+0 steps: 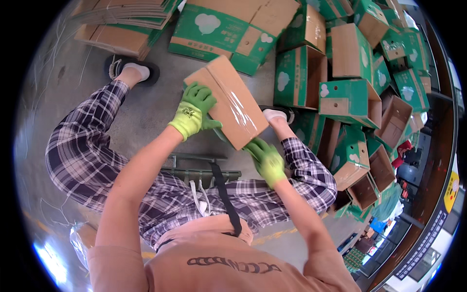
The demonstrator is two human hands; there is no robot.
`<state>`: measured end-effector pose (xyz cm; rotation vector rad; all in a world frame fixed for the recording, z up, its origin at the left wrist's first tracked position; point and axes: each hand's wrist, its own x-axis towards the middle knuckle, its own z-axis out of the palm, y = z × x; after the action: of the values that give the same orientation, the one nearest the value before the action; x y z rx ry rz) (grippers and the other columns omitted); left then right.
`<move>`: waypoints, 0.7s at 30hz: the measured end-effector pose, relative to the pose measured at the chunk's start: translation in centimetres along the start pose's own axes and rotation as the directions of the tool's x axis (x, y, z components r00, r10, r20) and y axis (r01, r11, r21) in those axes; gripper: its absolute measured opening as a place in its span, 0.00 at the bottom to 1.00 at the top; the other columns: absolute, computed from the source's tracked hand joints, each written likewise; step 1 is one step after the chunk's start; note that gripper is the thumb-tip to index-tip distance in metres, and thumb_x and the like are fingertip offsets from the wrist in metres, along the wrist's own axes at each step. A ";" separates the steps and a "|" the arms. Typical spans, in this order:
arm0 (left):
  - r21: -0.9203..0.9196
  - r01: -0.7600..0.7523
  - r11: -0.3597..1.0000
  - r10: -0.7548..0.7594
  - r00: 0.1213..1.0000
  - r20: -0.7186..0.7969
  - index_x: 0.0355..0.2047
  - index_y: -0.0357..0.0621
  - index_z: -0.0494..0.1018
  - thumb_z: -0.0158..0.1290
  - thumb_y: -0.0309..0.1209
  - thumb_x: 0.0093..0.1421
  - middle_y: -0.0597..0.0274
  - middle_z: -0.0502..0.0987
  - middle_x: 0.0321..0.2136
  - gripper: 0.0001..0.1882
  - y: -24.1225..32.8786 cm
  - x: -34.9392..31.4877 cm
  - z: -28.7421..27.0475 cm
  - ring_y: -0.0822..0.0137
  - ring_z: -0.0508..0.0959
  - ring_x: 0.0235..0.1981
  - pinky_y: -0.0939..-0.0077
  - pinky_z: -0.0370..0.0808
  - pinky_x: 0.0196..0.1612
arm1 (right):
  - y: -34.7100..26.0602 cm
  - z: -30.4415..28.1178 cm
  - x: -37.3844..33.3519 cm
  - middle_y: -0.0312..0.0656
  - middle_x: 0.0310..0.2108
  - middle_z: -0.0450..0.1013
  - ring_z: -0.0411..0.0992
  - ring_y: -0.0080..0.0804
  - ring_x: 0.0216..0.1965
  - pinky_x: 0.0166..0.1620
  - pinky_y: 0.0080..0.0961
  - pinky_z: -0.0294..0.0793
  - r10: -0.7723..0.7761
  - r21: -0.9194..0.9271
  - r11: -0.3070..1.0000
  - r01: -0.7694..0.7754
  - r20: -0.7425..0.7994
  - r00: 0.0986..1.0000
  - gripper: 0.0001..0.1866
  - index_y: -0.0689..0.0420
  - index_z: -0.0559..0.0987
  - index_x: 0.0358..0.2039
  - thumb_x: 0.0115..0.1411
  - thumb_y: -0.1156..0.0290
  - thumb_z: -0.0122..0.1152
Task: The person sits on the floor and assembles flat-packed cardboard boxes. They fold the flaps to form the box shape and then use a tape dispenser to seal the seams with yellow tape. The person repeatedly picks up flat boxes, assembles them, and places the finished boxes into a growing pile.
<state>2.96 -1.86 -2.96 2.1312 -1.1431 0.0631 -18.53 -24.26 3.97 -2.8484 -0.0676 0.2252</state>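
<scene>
Between my legs a cardboard box (233, 104) is tilted, with a plain brown face up and a shiny strip of clear tape along it. My left hand (194, 109), in a green and yellow glove, grips the box's left edge, fingers on the brown face and thumb lower along the side. In a matching glove, my right hand (265, 158) holds the near right corner, its fingertips partly hidden by the box. The underside of the box is out of sight.
Several open green and brown boxes (343, 100) are piled high on the right. Flattened cardboard (228, 29) lies on the floor ahead, beside a stack of folded cartons (121, 36) at the far left. Loose pale strings (53, 48) trail over the floor. A low seat frame (206, 175) is under me.
</scene>
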 end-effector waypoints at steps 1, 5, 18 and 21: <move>0.019 0.026 0.999 -0.026 1.000 0.002 0.35 0.46 0.72 0.67 0.51 0.34 0.54 0.70 0.41 0.31 1.2 0.2 0.0 0.47 0.68 0.49 0.46 0.60 0.60 | 1.6 2.5 1.5 0.40 0.43 0.73 0.71 0.49 0.35 0.38 0.41 0.72 0.003 -0.089 0.996 0.007 0.118 0.993 0.17 0.48 0.78 0.40 0.46 0.75 0.62; 0.035 0.126 0.991 -0.131 0.946 0.295 0.41 0.48 0.74 0.65 0.47 0.42 0.52 0.71 0.44 0.28 1.9 2.0 -3.2 0.45 0.68 0.51 0.48 0.62 0.57 | 5.9 3.3 4.2 0.40 0.37 0.74 0.72 0.44 0.37 0.40 0.42 0.71 0.021 -0.025 0.999 -0.022 -0.026 0.999 0.14 0.48 0.78 0.37 0.47 0.72 0.62; -0.017 0.626 0.780 -0.625 0.777 -0.077 0.56 0.57 0.71 0.65 0.40 0.45 0.41 0.62 0.58 0.35 1.3 0.0 -3.6 0.43 0.64 0.60 0.52 0.62 0.62 | 10.6 -10.4 21.9 0.43 0.39 0.76 0.74 0.51 0.40 0.45 0.41 0.73 0.038 -0.249 0.956 -0.157 -0.424 0.905 0.08 0.50 0.80 0.35 0.53 0.69 0.57; 0.134 0.411 0.902 -0.395 0.910 -0.128 0.50 0.54 0.74 0.66 0.44 0.44 0.45 0.66 0.54 0.31 0.9 3.3 -4.1 0.46 0.68 0.56 0.51 0.63 0.59 | 7.2 -12.8 29.3 0.44 0.41 0.77 0.75 0.48 0.41 0.44 0.40 0.74 -0.004 -0.096 0.994 -0.045 -0.460 0.888 0.12 0.49 0.81 0.38 0.54 0.65 0.56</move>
<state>5.42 -2.07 1.73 2.4376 -0.6372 0.0693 12.60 -32.74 9.77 -2.9225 0.0505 -0.4681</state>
